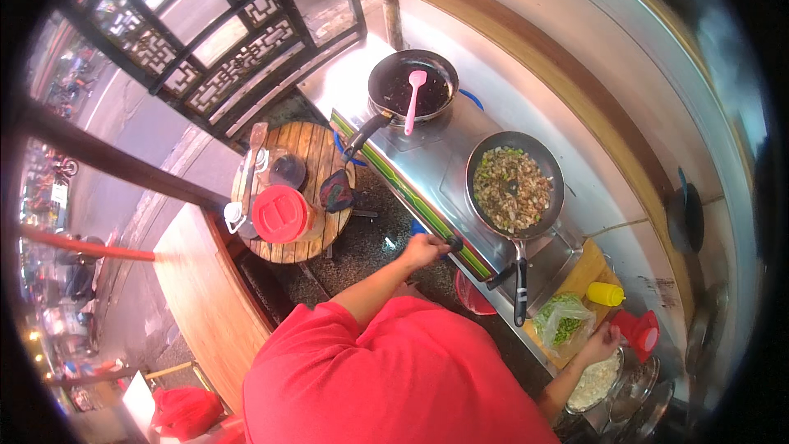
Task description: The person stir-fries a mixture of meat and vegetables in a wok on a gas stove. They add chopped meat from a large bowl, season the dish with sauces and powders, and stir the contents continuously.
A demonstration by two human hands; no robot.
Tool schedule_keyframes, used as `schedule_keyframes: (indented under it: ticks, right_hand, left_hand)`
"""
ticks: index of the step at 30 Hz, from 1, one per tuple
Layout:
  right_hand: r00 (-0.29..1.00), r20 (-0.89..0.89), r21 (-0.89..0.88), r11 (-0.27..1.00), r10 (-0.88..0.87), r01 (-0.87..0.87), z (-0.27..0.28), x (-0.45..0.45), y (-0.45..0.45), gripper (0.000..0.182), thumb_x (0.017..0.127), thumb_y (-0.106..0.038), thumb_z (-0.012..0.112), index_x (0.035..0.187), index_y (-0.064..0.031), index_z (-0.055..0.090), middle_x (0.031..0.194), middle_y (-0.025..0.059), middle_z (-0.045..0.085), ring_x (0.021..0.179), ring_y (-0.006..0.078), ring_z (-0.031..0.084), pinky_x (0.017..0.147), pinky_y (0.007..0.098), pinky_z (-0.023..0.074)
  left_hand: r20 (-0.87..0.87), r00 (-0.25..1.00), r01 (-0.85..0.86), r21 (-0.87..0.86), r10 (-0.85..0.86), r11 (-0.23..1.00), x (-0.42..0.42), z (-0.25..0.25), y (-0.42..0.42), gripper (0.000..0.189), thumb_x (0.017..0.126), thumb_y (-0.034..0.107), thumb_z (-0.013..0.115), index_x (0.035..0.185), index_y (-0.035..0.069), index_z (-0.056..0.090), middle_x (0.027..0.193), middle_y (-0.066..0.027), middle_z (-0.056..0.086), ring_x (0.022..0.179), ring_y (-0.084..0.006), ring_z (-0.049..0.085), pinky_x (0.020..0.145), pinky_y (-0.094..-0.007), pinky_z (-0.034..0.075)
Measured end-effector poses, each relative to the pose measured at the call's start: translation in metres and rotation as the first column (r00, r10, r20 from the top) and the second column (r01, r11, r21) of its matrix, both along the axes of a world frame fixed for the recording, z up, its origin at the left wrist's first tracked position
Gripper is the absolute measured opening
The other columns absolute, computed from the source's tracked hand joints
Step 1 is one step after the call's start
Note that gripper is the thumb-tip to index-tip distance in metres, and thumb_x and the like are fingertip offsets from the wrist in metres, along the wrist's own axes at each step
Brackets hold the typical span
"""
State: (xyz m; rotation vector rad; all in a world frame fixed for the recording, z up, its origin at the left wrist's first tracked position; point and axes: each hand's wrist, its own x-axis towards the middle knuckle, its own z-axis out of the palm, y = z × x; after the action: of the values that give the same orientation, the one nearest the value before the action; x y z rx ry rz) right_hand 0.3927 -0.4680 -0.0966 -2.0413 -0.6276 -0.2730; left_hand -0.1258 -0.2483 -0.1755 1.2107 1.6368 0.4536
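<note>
My left hand (424, 251) reaches to the stove's front edge, its fingers on a black control knob (455, 243). Above it, a frying pan (521, 233) stands on the steel stove (425, 172), holding chopped, browned food with green bits (511, 191). The pan's black handle (521, 287) points towards me. My right hand (601, 343) is at the lower right, over the edge of a bowl of pale, chopped food (596, 382) and beside a red container (641, 334). Its fingers are curled, and whether they hold anything is unclear. A plastic bag of chopped greens (562, 319) lies left of it.
A second frying pan (394, 77) with a pink spatula (414, 98) sits on the far burner. A yellow squeeze bottle (605, 294) lies on a wooden board (595, 259). To the left, a round slatted table (308, 142) carries a red-lidded tub (280, 214).
</note>
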Motion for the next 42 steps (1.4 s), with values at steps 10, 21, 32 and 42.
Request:
schedule_keyframes:
  ticks: [10, 21, 32, 42]
  right_hand:
    - [0.594, -0.746, -0.164, 0.781, 0.302, -0.602, 0.049, -0.219, 0.132, 0.044, 0.095, -0.028, 0.073, 0.128, -0.0043, 0.057, 0.106, 0.0075, 0.066, 0.077, 0.0146, 0.064, 0.065, 0.0294, 0.0500]
    - [0.502, -0.852, -0.326, 0.599, 0.149, -0.731, 0.040, -0.262, 0.149, 0.024, 0.098, -0.027, 0.067, 0.101, -0.0058, 0.057, 0.064, 0.0007, 0.055, 0.047, 0.0117, 0.052, 0.044, 0.0286, 0.0438]
    - [0.551, -0.821, -0.395, 0.551, 0.146, -0.735, 0.066, -0.261, 0.114, 0.034, 0.096, -0.034, 0.068, 0.106, -0.0025, 0.060, 0.072, 0.0098, 0.063, 0.057, 0.0197, 0.062, 0.055, 0.0359, 0.0498]
    - [0.636, -0.749, -0.476, 0.518, 0.185, -0.711, 0.083, -0.281, 0.104, 0.035, 0.093, -0.034, 0.069, 0.108, -0.0033, 0.062, 0.097, 0.0249, 0.068, 0.095, 0.0424, 0.066, 0.084, 0.0459, 0.0508]
  left_hand:
    - [-0.745, 0.665, -0.119, -0.034, 0.054, 0.992, -0.278, -0.136, 0.107, 0.057, 0.086, 0.030, 0.073, 0.132, 0.005, 0.050, 0.139, -0.0267, 0.043, 0.123, -0.0532, 0.050, 0.092, -0.0554, 0.053]
    - [-0.258, 0.960, 0.067, 0.581, 0.105, 0.811, -0.169, 0.021, 0.093, 0.033, 0.082, 0.002, 0.067, 0.115, -0.001, 0.065, 0.107, -0.0255, 0.066, 0.098, -0.0448, 0.065, 0.087, -0.0496, 0.054]
    - [-0.671, 0.710, 0.652, 0.515, -0.211, 0.557, -0.068, 0.027, 0.166, 0.037, 0.078, 0.006, 0.067, 0.114, 0.008, 0.073, 0.102, -0.0150, 0.059, 0.103, -0.0362, 0.056, 0.091, -0.0442, 0.051]
    - [-0.517, 0.612, 0.783, 0.503, -0.598, 0.367, 0.074, 0.007, 0.386, 0.019, 0.072, 0.015, 0.080, 0.090, 0.011, 0.078, 0.096, -0.0181, 0.066, 0.094, -0.0389, 0.065, 0.084, -0.0475, 0.055]
